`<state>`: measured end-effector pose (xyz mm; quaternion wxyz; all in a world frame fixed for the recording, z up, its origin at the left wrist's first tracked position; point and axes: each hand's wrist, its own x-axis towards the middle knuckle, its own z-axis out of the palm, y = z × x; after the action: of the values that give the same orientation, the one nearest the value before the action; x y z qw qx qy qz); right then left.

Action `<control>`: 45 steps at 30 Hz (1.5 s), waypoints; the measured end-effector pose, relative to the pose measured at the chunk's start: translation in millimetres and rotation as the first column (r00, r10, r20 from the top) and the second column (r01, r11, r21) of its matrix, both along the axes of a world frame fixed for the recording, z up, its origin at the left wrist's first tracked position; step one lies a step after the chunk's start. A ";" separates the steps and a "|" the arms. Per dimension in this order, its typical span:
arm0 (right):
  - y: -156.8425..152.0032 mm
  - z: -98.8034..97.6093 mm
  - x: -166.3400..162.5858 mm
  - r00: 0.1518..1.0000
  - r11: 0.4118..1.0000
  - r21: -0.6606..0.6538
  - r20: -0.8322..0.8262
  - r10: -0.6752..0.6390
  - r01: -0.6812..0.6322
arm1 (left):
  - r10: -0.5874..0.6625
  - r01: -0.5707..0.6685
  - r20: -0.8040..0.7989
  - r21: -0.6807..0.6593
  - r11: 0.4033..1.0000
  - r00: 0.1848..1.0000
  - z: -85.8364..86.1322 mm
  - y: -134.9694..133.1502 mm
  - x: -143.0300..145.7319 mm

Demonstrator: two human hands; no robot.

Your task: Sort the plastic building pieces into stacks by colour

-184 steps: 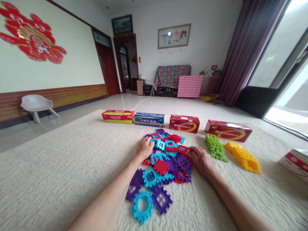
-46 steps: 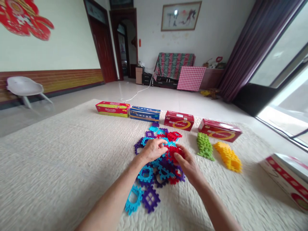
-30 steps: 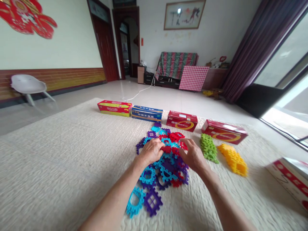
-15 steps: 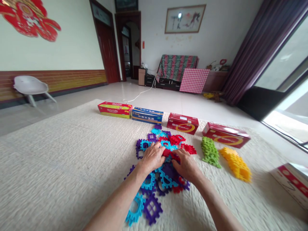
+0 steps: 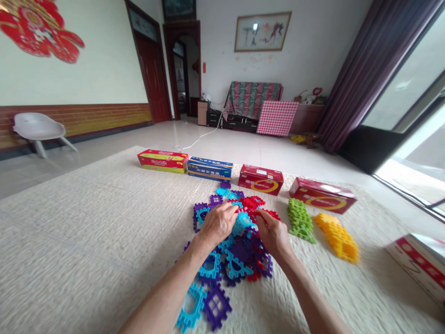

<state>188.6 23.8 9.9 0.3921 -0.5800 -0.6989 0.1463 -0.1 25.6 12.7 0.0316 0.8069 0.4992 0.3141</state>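
Observation:
A loose pile of interlocking plastic tiles with notched edges lies in front of me, in blue, purple and red. My left hand (image 5: 219, 223) is over the pile's left side, its fingers closed at the edge of a red piece. My right hand (image 5: 274, 234) is opposite, thumb and index finger pinched on the red plastic. The fingers partly hide what they grip. Beyond them lies a cluster of red tiles (image 5: 252, 202). A light-blue tile (image 5: 242, 223) shows between the hands. Nearer me are a purple window tile (image 5: 217, 307) and a light-blue frame tile (image 5: 191, 307).
A stack of green tiles (image 5: 301, 220) and a row of yellow tiles (image 5: 338, 239) lie to the right on the beige mat (image 5: 104, 227). Behind stand a red-yellow box (image 5: 163, 161), a blue box (image 5: 210, 170) and two dark-red boxes (image 5: 261, 180). A white-red box (image 5: 420, 264) is at far right.
Both hands have lifted slightly and moved a little forward and apart, their fingers now pinched. More of the light-blue tile between them shows. The view has shifted slightly.

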 end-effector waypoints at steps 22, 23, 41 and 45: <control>26.3 -6.1 35.2 0.959 0.974 -0.101 -0.178 -0.221 0.205 | -0.286 0.271 -0.105 -0.135 0.953 0.953 3.5 -9.6 0.0; 27.9 -7.1 37.1 0.966 0.972 -0.072 -0.117 -0.231 0.224 | -0.301 0.277 -0.126 -0.174 0.945 0.945 6.7 -13.4 2.6; -22.3 7.3 20.9 0.882 0.935 -0.252 0.339 0.328 -0.251 | -0.428 0.323 -0.158 -0.444 0.836 0.890 15.9 -22.0 2.9; -23.4 -4.8 9.0 0.908 0.959 -0.244 0.352 0.225 -0.143 | -0.438 0.330 -0.152 -0.457 0.826 0.886 18.3 -17.9 -3.9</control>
<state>197.7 0.4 5.1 0.1708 -0.5667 -0.7933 0.1426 -4.0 7.7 31.1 0.2034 0.8984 0.3804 0.0824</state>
